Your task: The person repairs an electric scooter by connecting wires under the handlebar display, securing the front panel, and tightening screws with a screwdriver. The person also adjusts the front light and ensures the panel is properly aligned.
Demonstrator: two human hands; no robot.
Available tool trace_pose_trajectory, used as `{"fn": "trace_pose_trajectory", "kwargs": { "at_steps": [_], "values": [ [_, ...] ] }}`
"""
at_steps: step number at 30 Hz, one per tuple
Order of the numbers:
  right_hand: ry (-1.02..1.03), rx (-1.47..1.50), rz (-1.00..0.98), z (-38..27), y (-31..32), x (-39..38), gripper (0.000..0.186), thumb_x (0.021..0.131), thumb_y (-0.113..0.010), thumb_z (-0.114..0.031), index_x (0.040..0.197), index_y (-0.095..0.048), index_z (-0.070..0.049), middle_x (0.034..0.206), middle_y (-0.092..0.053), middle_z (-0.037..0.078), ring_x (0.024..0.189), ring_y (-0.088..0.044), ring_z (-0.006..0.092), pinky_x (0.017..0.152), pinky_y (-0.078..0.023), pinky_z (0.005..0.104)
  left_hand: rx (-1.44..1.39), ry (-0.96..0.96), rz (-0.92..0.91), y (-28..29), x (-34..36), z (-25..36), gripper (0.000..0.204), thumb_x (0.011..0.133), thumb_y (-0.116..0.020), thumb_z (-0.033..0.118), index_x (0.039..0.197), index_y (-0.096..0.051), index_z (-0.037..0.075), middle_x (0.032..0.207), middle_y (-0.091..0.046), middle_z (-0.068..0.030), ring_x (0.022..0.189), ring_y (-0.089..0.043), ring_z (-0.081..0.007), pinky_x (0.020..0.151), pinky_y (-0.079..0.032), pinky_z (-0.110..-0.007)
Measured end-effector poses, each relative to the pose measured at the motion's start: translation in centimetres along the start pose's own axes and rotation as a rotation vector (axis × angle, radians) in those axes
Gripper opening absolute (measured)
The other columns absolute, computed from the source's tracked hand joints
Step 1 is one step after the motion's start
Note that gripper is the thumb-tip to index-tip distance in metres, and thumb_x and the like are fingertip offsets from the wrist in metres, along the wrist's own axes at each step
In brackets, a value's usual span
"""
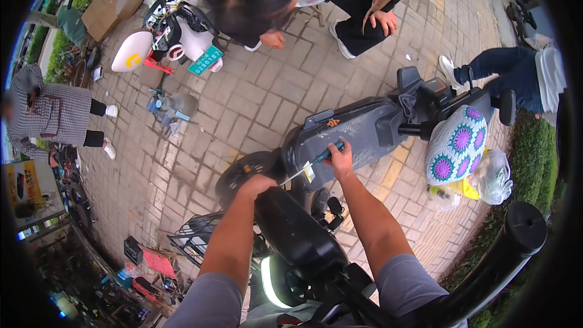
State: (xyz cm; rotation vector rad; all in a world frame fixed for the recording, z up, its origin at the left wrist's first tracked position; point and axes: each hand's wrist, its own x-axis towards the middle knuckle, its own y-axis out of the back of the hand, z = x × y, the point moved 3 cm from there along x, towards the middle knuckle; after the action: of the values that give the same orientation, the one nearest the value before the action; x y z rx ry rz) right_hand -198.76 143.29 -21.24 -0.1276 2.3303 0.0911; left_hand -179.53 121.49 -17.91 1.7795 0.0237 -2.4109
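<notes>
A dark grey electric scooter [358,136] stretches across the paving in front of me. My right hand [342,159] is closed around the teal-and-black handle of a screwdriver [320,156]. Its long metal shaft slants down and left, and its tip ends beside my left hand [258,185]. That hand is curled at the far end of a long black seat-like part [291,225]; its fingers are mostly hidden, so what they grip cannot be made out. Just beyond is a black wheel [246,173]. A small white-and-yellow label [310,172] sits on the scooter's body near the shaft.
A person [340,0] crouches across from me; others stand at left [61,106] and right [522,79]. A white scooter [182,36] with exposed wiring stands far left, near a blue tool [164,109]. A crocheted cover [458,146] and plastic bags [492,176] are at right. A black handlebar grip [525,228] juts up near me.
</notes>
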Motion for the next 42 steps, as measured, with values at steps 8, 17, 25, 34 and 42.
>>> {"fn": "trace_pose_trajectory", "kwargs": {
  "at_steps": [8,17,25,34,42],
  "values": [
    [-0.011,-0.05,-0.024,-1.2,-0.8,-0.1,0.057,0.085,-0.066,-0.017,0.133,-0.036,-0.008,0.099,-0.054,0.011,0.076,-0.061,0.0204,0.057,-0.058,0.0384,0.059,0.019,-0.123,0.2,1.2,-0.6,0.024,0.079,-0.065,0.016,0.095,-0.071,-0.001,0.095,-0.068,-0.0097,0.089,-0.062,-0.0213,0.078,-0.047,-0.035],
    [0.051,-0.028,-0.052,-1.9,-1.5,0.0,0.056,0.086,-0.066,-0.017,0.132,-0.036,-0.008,0.097,-0.054,0.01,0.071,-0.061,0.0197,0.056,-0.058,0.0372,0.074,0.06,-0.183,0.4,1.2,-0.4,0.025,0.082,-0.064,0.015,0.102,-0.071,0.002,0.103,-0.068,-0.01,0.096,-0.062,-0.0222,0.085,-0.048,-0.034],
    [0.055,-0.013,-0.059,-1.3,-0.6,-0.4,0.057,0.087,-0.066,-0.016,0.134,-0.034,-0.007,0.098,-0.053,0.01,0.073,-0.06,0.0189,0.057,-0.058,0.0377,0.131,-0.034,-0.111,0.3,-1.7,1.8,0.029,0.082,-0.066,0.02,0.103,-0.071,0.001,0.102,-0.069,-0.0102,0.09,-0.063,-0.0224,0.083,-0.048,-0.035],
    [0.075,-0.029,-0.036,-1.1,-0.9,-0.6,0.058,0.088,-0.065,-0.015,0.135,-0.033,-0.007,0.103,-0.053,0.011,0.08,-0.06,0.0211,0.06,-0.058,0.0402,0.409,-0.25,0.072,-0.2,-0.9,-0.4,0.046,0.082,-0.06,0.041,0.095,-0.069,-0.002,0.095,-0.068,-0.0221,0.094,-0.064,-0.0349,0.083,-0.048,-0.039],
    [0.062,-0.057,-0.044,-0.9,-0.6,-0.6,0.058,0.087,-0.066,-0.015,0.134,-0.033,-0.006,0.102,-0.052,0.011,0.077,-0.061,0.0209,0.058,-0.059,0.0383,0.247,-0.187,0.078,-0.3,-1.8,0.0,0.05,0.079,-0.06,0.045,0.093,-0.069,-0.002,0.091,-0.067,-0.0231,0.089,-0.065,-0.0369,0.08,-0.049,-0.04]
  ]
}}
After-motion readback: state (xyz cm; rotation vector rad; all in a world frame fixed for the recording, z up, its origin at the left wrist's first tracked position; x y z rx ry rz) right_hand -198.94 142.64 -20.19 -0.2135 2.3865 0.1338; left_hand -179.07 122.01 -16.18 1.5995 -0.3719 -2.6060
